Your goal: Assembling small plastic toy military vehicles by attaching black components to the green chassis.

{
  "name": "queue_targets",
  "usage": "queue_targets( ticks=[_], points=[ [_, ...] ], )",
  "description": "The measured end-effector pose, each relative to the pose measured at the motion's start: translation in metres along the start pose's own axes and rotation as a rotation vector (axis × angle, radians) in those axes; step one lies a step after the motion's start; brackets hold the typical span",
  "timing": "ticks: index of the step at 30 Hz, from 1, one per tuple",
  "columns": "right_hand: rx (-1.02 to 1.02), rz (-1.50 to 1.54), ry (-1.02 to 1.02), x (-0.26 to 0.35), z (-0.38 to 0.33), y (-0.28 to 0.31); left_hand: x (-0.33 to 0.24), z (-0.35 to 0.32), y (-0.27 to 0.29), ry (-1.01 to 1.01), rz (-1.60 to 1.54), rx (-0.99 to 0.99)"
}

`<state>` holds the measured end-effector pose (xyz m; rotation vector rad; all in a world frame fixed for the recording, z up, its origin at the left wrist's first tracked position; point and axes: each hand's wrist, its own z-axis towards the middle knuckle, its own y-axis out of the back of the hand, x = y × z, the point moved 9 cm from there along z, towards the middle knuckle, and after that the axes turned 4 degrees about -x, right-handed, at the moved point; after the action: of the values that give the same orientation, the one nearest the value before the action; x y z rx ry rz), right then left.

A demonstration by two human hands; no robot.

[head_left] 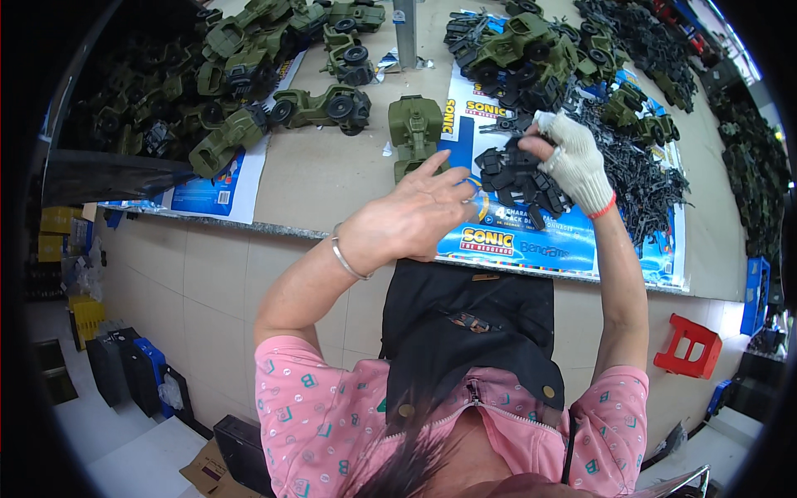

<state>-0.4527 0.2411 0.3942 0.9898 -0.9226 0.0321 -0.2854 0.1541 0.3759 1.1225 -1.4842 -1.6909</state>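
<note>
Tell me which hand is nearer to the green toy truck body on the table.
Left. The left hand lies just below the green truck body; the gloved right hand is farther right, on black parts.

Both forearms rise from the lower edge, coming out of pink short sleeves. The bare left hand (pixel 411 217) is held open with its back to the camera, fingers (pixel 444 170) loosely spread, a thin bangle at the wrist. The right hand (pixel 573 162), in a white knit glove, is curled, fingertips pinched together.

floor: pale tiles (pixel 207 282) | red stool (pixel 687 346) | beige worktable (pixel 332 174)
</note>
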Motion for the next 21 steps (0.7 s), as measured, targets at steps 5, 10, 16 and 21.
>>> queue_targets(
  ticks=[5,10,16,21],
  points=[
    [0.095,0.035,0.394,0.061,-0.03,-0.008,0.007,0.013,0.043,0.191,-0.656,-0.73],
    [-0.166,0.443,-0.024,-0.002,-0.067,-0.01,0.018,0.008,-0.013,0.423,-1.48,-1.053],
    [-0.125,0.795,-0.291,-0.032,-0.097,-0.04,0.038,-0.025,0.026,0.462,-0.605,-0.906],
    [-0.086,1.005,-0.418,-0.089,-0.1,-0.072,0.055,-0.05,-0.022,0.588,-0.032,-0.598]
  ],
)
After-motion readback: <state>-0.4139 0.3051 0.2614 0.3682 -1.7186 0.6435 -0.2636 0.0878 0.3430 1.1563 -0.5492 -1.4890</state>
